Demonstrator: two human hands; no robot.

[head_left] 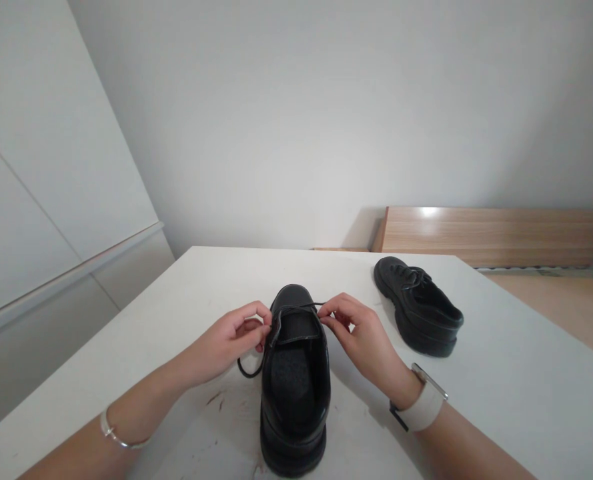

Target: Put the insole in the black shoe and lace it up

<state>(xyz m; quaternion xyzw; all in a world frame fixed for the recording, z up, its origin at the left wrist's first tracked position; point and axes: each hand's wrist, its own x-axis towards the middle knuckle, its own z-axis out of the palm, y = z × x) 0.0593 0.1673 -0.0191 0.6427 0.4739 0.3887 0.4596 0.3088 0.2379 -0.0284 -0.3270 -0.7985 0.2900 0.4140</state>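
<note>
A black shoe stands upright on the white table, heel toward me and toe away. At the left side of its opening, my left hand is closed in a pinch near the eyelets. A black shoelace loops down below those fingers; what exactly the pinch holds is partly hidden. On the other side my right hand pinches at the right eyelet edge, where a stretch of lace crosses the tongue and reaches the fingers.
The matching black shoe, its lace tied, rests on the table to the right. Behind stand a pale wall and a wooden headboard; a white cabinet is at left.
</note>
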